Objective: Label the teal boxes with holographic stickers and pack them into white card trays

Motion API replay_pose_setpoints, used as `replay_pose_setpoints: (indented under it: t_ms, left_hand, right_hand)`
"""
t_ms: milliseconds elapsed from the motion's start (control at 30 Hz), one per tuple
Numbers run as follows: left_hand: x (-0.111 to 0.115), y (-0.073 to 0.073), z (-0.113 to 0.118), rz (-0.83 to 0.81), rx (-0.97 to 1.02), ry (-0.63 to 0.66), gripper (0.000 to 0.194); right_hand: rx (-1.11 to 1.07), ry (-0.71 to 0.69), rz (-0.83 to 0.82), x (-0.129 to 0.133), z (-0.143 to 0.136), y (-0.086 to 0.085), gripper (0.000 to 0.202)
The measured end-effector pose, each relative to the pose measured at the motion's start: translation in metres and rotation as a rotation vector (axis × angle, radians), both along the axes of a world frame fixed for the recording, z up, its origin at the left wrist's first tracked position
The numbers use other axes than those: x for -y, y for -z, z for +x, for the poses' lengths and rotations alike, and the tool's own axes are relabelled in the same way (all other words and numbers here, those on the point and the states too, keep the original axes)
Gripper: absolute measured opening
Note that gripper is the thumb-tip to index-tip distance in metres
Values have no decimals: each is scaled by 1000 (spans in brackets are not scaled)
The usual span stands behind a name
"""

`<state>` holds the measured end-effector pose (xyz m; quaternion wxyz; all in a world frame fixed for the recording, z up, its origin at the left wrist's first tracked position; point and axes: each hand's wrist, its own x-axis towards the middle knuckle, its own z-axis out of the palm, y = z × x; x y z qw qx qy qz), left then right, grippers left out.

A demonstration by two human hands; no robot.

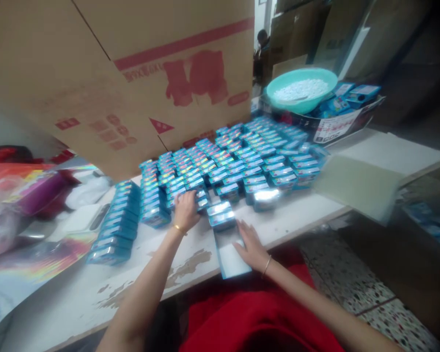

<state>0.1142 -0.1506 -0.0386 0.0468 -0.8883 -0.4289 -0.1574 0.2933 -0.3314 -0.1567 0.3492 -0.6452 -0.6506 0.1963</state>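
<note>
Rows of small blue boxes [201,164] stand close together on the white table [275,225]. My left hand [186,211] reaches onto a blue box [201,199] at the near edge of the rows, its fingers bent around the box's left end. An open tray [234,259] with a white inside lies at the table's front edge, with two blue boxes [221,215] at its far end. My right hand [251,246] rests along the tray's right side, thumb and fingers apart, holding nothing.
A large cardboard box [139,73] stands behind the rows. At the back right, a turquoise bowl [302,100] of small white pieces sits on a carton [337,128] of blue boxes. A separate row of boxes [117,222] and plastic-wrapped items [40,193] are at left.
</note>
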Motion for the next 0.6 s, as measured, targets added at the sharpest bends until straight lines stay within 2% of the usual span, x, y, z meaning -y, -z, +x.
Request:
replay_pose_setpoints:
  t_ms: [67,167,233,300,367,433,533,600]
  left_hand:
    - [11,-16,-12,14,215,-55,69]
    - [42,-51,-34,-12,509,-105,77]
    - [70,-72,-46,-111,565,-102,78]
    - [97,-82,-48,-272,538,-42,78]
    - [115,-78,-40,-439,474,56,77]
    - [123,-62,-25,-522,406,142,75]
    - [121,-33,-3,-444,272,211,68]
    - [119,-19,8,-347,108,201,64]
  right_hand:
    - [-7,-3,-37,-4,0,-1,69]
    - [-10,-16,-71,-14,-2,-5,73]
    - [1,-29,-80,-21,-4,-7,74]
    - [6,-42,-81,-28,-6,-8,71]
    - [-17,-63,-69,-32,-4,-6,66]
    - [-71,-105,-45,-33,2,-2,60]
    - [-165,-176,-28,-32,14,2,53]
    - [-197,-197,-31,-29,20,2,50]
